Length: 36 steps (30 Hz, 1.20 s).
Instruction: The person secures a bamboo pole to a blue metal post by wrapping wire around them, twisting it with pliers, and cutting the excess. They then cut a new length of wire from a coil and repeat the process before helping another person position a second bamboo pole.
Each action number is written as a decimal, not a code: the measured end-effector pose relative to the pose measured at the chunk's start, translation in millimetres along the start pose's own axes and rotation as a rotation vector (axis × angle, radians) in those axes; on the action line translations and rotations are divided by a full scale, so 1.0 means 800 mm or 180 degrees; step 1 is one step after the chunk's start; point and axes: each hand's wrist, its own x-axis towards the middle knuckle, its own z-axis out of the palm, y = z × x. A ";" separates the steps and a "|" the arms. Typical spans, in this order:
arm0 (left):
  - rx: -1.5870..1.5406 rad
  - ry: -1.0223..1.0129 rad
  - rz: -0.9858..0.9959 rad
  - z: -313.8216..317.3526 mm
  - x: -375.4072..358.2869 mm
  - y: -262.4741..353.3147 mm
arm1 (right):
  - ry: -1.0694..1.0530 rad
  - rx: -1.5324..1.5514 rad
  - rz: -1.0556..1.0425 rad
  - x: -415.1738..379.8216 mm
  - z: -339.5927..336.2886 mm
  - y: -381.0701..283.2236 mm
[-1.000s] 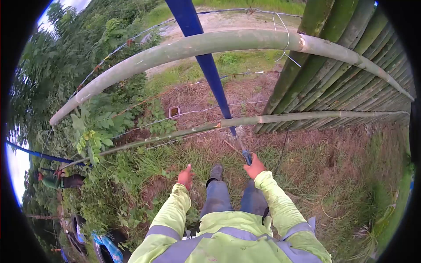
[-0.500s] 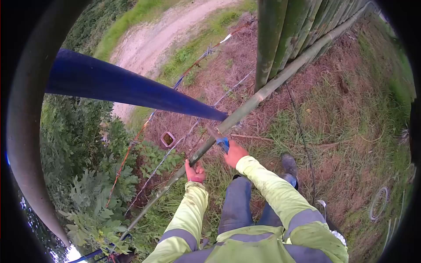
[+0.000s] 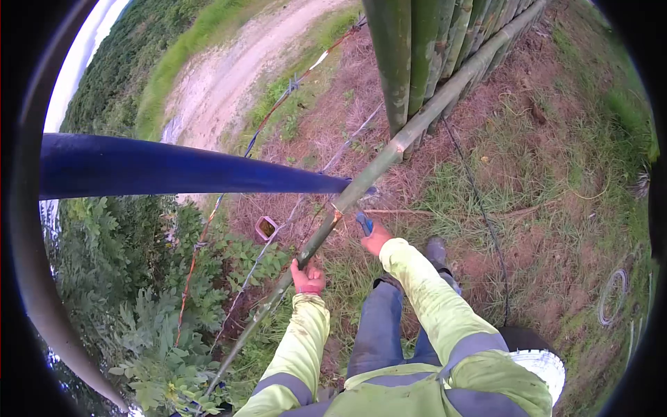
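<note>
Along the slanting bamboo pole (image 3: 368, 179), just below where it crosses the blue post (image 3: 208, 167): fresh pale cut (image 3: 338, 216) on the pole. Right hand (image 3: 377, 238) beside it, grip clamped on a blue-handled tool (image 3: 364, 222); blade too unclear to read. Left hand (image 3: 309, 278) against the pole, further toward its lower end; cannot tell whether that grip closes around it. Step in hand, by my judgement: cutting at that mark. Next stroke would call for a steadied pole, left fingers clear.

lime-yellow shirt (image 3: 389, 395), grey bands (image 3: 478, 343) on sleeves (image 3: 434, 288), blue jeans (image 3: 377, 326), dark boots (image 3: 436, 251).
</note>
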 end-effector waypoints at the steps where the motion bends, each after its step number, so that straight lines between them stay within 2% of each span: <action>1: -0.0079 -0.0078 -0.0052 0.003 0.000 -0.004 | -0.0090 0.0032 -0.0007 -0.012 0.004 0.008; 3: 0.0050 -0.0015 -0.0035 -0.013 -0.019 0.007 | -0.0088 0.0071 0.0157 -0.043 0.009 0.041; 5: 0.0104 0.0033 0.0011 -0.011 -0.021 0.007 | -0.0554 -0.0367 0.0642 -0.030 0.025 0.111; 7: 0.0103 0.0167 0.0102 0.005 -0.019 0.002 | -0.0689 -0.0810 0.0744 -0.056 0.002 0.115; 10: 0.0142 0.0294 0.0080 0.002 -0.020 0.000 | -0.0848 -0.1302 0.0463 -0.006 0.015 0.118; 12: -0.0026 0.0415 0.0074 -0.003 -0.011 0.005 | -0.0636 -0.0246 0.0243 -0.002 -0.013 0.035; 13: 0.0135 0.0189 0.0309 -0.009 -0.008 0.008 | -0.0328 -0.0195 0.0151 -0.002 -0.011 0.008; 14: 0.0146 0.0226 0.0328 -0.017 -0.013 0.012 | -0.0014 -0.0124 0.0060 -0.004 -0.004 -0.007; 16: 0.0190 0.0041 -0.0360 0.000 -0.021 0.025 | 0.0269 -0.0279 -0.0421 -0.006 0.012 0.048; 17: 0.0004 0.0332 -0.0461 0.009 -0.026 0.026 | -0.0053 -0.0534 -0.0013 -0.004 0.013 0.067; 18: 0.0001 0.0420 -0.0449 -0.012 -0.032 0.031 | -0.0278 -0.0612 0.0447 -0.001 0.021 0.084; 19: -0.0029 0.0376 -0.0362 -0.002 -0.018 0.029 | -0.0397 -0.0896 0.0636 -0.003 0.026 0.093; 20: -0.0062 0.0346 -0.0285 0.004 -0.007 0.025 | -0.0656 -0.1260 0.0674 -0.004 0.029 0.105; 23: -0.0070 -0.0186 -0.0304 -0.016 -0.009 0.018 | -0.1044 -0.1192 0.0628 0.008 0.038 0.111; 24: 0.0033 -0.0479 -0.0209 -0.024 -0.011 0.018 | -0.1121 -0.0992 0.0696 0.024 0.036 0.092; 25: 0.0023 -0.0384 -0.0203 -0.018 -0.021 0.016 | -0.0588 -0.0583 0.0753 -0.008 -0.003 0.022; 26: 0.0038 -0.0392 -0.0194 -0.009 -0.016 0.012 | -0.0253 -0.0050 -0.0277 -0.008 -0.016 -0.006; 27: 0.0011 -0.0383 -0.0231 -0.004 -0.014 0.008 | 0.0014 0.0063 -0.0444 -0.003 -0.013 0.003; 28: 0.0043 -0.0304 -0.0271 -0.019 -0.024 0.019 | 0.0244 0.0229 -0.0544 -0.012 0.005 0.024; 29: 0.0010 -0.0451 -0.0519 -0.032 -0.006 0.028 | 0.0158 0.0058 -0.0230 -0.027 0.022 0.048; 30: 0.0180 -0.0353 -0.0476 -0.025 -0.009 0.027 | 0.0124 -0.0162 0.0020 -0.029 0.026 0.069; 31: 0.0244 -0.0233 -0.0445 -0.021 -0.012 0.025 | -0.0262 -0.0316 0.0434 -0.035 0.026 0.078; 33: 0.0322 -0.0138 -0.0434 -0.012 -0.021 0.024 | -0.0529 -0.0461 0.0237 -0.064 0.024 0.087; 34: 0.0438 -0.0366 -0.0529 -0.012 -0.028 0.024 | -0.0284 -0.0154 -0.0163 -0.086 0.027 0.082; 36: 0.0520 -0.0562 -0.0625 -0.018 -0.035 0.023 | -0.0344 0.0382 -0.0900 -0.101 0.043 0.063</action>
